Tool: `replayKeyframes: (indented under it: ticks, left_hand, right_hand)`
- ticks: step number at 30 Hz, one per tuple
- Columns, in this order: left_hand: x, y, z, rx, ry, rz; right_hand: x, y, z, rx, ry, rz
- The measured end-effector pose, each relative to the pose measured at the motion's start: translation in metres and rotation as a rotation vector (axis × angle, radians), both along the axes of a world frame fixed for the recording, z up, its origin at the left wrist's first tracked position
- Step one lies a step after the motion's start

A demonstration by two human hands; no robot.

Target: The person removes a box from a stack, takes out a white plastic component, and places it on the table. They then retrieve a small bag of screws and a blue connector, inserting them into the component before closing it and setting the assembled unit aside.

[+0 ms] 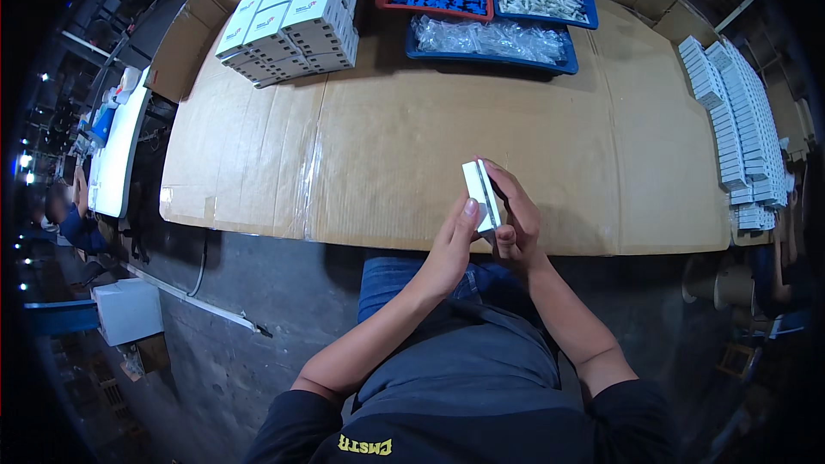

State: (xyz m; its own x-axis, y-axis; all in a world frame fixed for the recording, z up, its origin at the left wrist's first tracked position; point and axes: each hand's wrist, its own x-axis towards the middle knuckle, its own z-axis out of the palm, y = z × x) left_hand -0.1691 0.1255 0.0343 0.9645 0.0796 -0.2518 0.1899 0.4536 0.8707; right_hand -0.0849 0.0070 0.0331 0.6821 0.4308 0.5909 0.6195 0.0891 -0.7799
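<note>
Between my two hands is a small flat white box (478,192), tilted and held above the front edge of the cardboard-covered table (447,137). My left hand (454,239) grips its lower left side, with the thumb lying on the white face. On the other side my right hand (519,216) wraps round the box, its fingers reaching along the far edge. A dark strip runs along the box's narrow side. Whether it is closed all round, I cannot tell; my fingers hide part of it.
White cartons (292,13) are stacked at the back left. Behind the middle stand a red tray (387,7) of blue parts, a blue tray (591,13) of small white parts and another blue tray (490,63) of clear plastic pieces. Stacked white boxes (743,120) line the right edge.
</note>
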Motion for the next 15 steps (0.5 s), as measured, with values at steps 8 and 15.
replayKeyframes:
  ticks: [8,15]
  left_hand:
    - [0.006,0.022,0.033,-0.417,0.239,-0.025]
    - [-0.004,0.019,0.022,0.264,-0.244,0.104]
  right_hand:
    - [0.001,-0.005,0.004,0.034,0.491,0.044]
    - [-0.011,-0.032,0.017,-0.037,0.931,0.037]
